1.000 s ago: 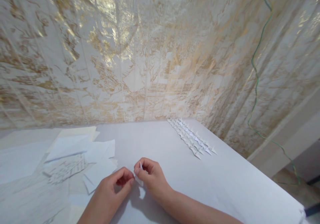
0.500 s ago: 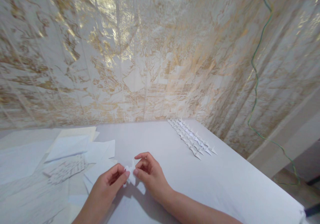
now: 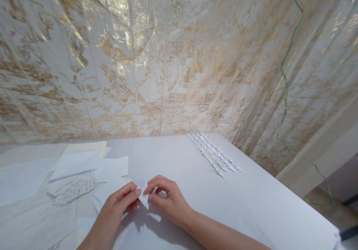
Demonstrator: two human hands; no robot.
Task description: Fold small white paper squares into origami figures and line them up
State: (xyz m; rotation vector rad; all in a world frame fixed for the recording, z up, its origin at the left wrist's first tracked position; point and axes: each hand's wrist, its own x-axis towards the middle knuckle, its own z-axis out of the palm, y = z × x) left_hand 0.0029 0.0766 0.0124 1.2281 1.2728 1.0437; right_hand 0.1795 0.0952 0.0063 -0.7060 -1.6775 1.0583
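Observation:
A small folded white paper crane point(image 3: 144, 196) is held just above the table, between my two hands. My left hand point(image 3: 123, 199) pinches its left side between thumb and curled fingers. From the right, the thumb and index finger of my right hand point(image 3: 165, 194) close on the crane's other edge, and the remaining fingers are bent. Parts of the crane are hidden behind my fingertips. Rows of similar white folded paper cranes point(image 3: 214, 155) lie toward the back right of the table.
The white table point(image 3: 223, 205) meets a wall with gold-patterned covering point(image 3: 156, 75). Loose paper sheets point(image 3: 75, 164), some printed, overlap on the left. A green-yellow cord point(image 3: 285, 89) hangs down beyond the table's right edge.
The crane has turned in my left hand, and one pointed part now faces down. My right index finger has come down from its raised position onto the paper.

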